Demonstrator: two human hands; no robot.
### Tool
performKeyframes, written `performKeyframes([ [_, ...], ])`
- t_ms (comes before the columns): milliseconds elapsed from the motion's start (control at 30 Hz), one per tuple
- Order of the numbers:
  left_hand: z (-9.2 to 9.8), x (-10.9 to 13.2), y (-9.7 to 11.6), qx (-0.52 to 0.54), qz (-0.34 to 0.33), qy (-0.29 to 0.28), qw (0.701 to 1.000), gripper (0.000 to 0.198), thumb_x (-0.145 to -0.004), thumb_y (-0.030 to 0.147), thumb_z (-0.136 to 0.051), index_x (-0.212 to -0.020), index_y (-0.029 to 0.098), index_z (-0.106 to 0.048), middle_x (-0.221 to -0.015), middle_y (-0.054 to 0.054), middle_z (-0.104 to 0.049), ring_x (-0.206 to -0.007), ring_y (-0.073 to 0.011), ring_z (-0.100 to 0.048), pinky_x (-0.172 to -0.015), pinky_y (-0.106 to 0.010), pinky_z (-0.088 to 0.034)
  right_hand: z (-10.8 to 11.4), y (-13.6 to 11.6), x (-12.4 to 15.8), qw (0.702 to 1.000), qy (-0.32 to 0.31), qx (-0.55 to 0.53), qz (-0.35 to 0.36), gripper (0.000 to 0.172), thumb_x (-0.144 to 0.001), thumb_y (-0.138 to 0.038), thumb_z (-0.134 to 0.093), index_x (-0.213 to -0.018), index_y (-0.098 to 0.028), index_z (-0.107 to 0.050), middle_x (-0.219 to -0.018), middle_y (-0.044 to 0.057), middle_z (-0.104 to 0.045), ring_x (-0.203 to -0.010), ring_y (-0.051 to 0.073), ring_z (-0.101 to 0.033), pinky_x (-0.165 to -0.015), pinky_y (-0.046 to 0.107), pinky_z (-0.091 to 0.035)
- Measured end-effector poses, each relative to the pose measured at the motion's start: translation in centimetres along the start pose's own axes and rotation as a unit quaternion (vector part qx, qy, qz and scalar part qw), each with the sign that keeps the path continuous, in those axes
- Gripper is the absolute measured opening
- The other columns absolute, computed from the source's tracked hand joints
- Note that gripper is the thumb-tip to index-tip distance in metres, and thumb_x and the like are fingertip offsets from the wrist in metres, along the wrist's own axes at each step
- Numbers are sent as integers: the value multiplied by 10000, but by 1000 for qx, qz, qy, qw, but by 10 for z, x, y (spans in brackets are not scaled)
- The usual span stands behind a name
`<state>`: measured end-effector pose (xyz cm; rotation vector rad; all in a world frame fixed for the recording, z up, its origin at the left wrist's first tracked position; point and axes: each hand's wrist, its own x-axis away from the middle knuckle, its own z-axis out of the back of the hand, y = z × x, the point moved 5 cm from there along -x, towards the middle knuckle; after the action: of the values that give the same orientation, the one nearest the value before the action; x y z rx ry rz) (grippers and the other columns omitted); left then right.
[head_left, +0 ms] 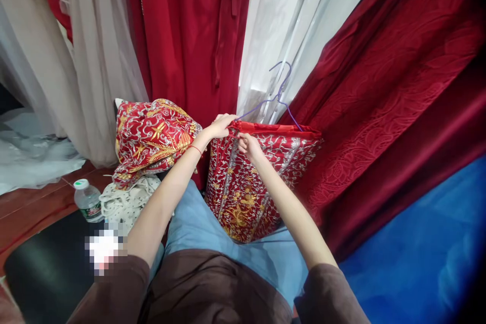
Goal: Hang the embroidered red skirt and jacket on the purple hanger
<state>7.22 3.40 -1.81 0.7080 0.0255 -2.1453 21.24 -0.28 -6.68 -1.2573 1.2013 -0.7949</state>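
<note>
A red skirt-like garment, embroidered in silver and gold, hangs between my knees from a purple wire hanger. Its red satin top edge faces up. My left hand is closed on the left corner of that edge, beside the hanger's end. Just below and to the right, my right hand is curled with fingertips pinched together in front of the embroidered cloth. Whatever lies between those fingertips is too small to make out.
To the left lies a bundle of matching embroidered red cloth above a white dotted cloth. A plastic bottle stands beside a black seat. Long red, white and beige garments hang ahead. Blue fabric spreads at right.
</note>
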Motion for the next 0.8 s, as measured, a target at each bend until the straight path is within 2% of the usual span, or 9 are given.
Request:
performKeyframes([
  [67,1,-1,-2,5,-9,2,1000,727,-706,33,-447,-1410,201,-521,-1296,-98,-623,-1225,-266,-527,-1120,-434,-359,7,5,10,997,-64,47,-25,269,-814,-413,-640,-686,-208,-523,-405,-122,-291,-360,58,-265,-390,201,-247],
  [133,1,-4,-4,7,-6,7,1000,732,-699,28,-444,-1404,204,-537,-1308,-96,-627,-1221,-266,-540,-1125,-433,-357,20,13,21,979,-110,154,-76,288,-820,-413,-648,-671,-210,-508,-404,-113,-330,-357,62,-313,-401,200,-292],
  [267,-1,-9,-6,13,6,18,1000,711,-694,43,-450,-1377,196,-576,-1249,-105,-661,-1175,-278,-569,-1097,-433,-385,65,21,37,902,-64,401,-146,245,-848,-294,-605,-639,-212,-508,-416,-72,-458,-361,83,-431,-420,208,-357],
  [333,-3,-12,-5,19,7,20,1000,674,-706,61,-459,-1354,189,-598,-1230,-106,-669,-1150,-279,-581,-1077,-422,-401,81,20,39,878,-44,451,-153,232,-773,-191,-651,-594,-213,-505,-401,-61,-481,-349,86,-434,-413,214,-350],
  [400,-3,-12,-5,22,7,23,999,637,-723,86,-477,-1337,194,-608,-1208,-98,-675,-1120,-274,-595,-1057,-412,-412,85,17,38,870,-50,466,-150,161,-712,-129,-662,-626,-208,-552,-421,-61,-517,-358,86,-445,-414,212,-345],
  [467,-3,-12,-5,18,5,30,999,600,-743,123,-512,-1329,204,-608,-1187,-92,-679,-1101,-273,-600,-1048,-412,-411,78,12,34,876,-63,462,-120,93,-722,-128,-618,-774,-205,-626,-496,-66,-576,-407,89,-490,-443,201,-372],
  [567,-2,-9,-2,9,0,37,999,545,-774,218,-590,-1319,205,-600,-1181,-87,-676,-1095,-276,-593,-1046,-411,-398,55,-2,25,909,-50,414,-27,235,-785,-165,-510,-973,-197,-648,-571,-63,-607,-432,93,-505,-475,204,-405],
  [700,0,-5,4,10,20,43,999,568,-764,396,-719,-1285,201,-601,-1158,-89,-669,-1076,-285,-584,-1009,-397,-399,28,-16,12,937,48,339,71,157,-862,-318,-514,-907,-193,-599,-637,-22,-649,-396,96,-494,-470,229,-423],
  [800,4,0,15,0,37,65,997,424,-833,448,-677,-1176,202,-632,-1075,-86,-677,-1033,-282,-587,-971,-390,-395,14,-19,5,944,108,297,98,178,-860,-383,-554,-870,-205,-565,-690,2,-688,-421,101,-537,-482,228,-443],
])
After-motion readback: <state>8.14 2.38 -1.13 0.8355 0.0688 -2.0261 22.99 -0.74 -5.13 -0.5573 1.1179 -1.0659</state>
